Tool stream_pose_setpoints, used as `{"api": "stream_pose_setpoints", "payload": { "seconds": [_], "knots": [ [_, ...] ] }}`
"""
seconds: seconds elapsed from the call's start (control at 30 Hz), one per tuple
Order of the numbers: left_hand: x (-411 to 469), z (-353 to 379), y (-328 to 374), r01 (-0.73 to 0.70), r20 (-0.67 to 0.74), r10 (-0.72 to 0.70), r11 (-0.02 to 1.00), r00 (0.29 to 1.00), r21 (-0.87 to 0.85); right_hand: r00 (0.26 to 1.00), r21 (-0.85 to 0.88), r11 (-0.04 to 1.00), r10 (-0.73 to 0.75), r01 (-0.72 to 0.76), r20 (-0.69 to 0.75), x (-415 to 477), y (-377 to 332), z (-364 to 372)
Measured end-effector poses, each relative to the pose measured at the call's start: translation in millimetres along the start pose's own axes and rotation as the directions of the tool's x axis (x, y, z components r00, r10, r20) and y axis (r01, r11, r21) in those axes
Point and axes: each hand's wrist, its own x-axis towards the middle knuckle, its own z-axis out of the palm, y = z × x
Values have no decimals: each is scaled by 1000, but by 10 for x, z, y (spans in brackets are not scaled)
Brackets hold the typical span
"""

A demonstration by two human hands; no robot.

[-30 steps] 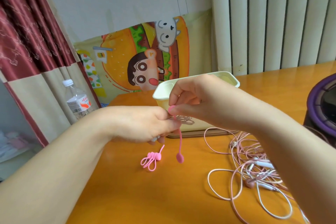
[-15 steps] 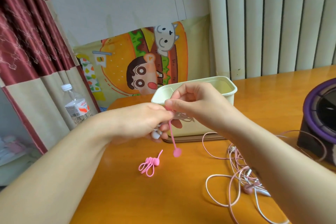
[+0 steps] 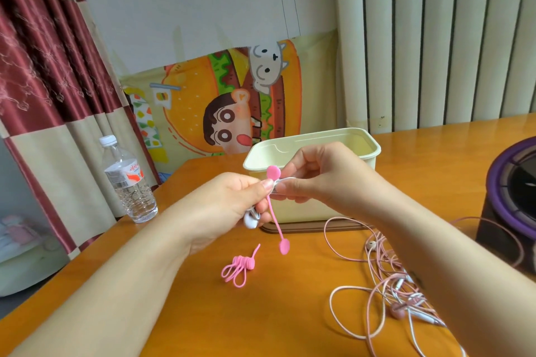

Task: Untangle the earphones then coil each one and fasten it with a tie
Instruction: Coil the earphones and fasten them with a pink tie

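Note:
My left hand (image 3: 232, 200) grips a coiled white earphone (image 3: 251, 219); its earbuds stick out below my fingers. A pink silicone tie (image 3: 275, 211) with round ends crosses the coil, one end up by my thumbs, the other hanging down. My right hand (image 3: 316, 177) pinches the coil and tie from the right. A bundle of pink ties (image 3: 239, 267) lies on the table below. Tangled pink and white earphones (image 3: 388, 293) lie at the right, partly under my right forearm.
A cream plastic box (image 3: 359, 143) stands open behind my hands on the orange table (image 3: 290, 313). A water bottle (image 3: 129, 182) stands at the table's left edge. A black and purple device (image 3: 513, 194) sits at the far right. Curtains and a cartoon sheet hang behind.
The tie's upper round end has come up above my fingers, and my hands sit a little higher in front of the box. The camera has tilted slightly.

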Motion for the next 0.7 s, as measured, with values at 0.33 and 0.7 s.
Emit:
{"api": "stream_pose_setpoints", "payload": {
  "seconds": [0.33,0.7],
  "knots": [
    [91,195,-233,-210,-259,160,961,952,-181,962,401,881,185,-253,200,27,95,-79],
    [151,326,-509,-310,-100,294,897,951,-316,754,267,853,202,-449,625,47,579,-127]
  ]
}}
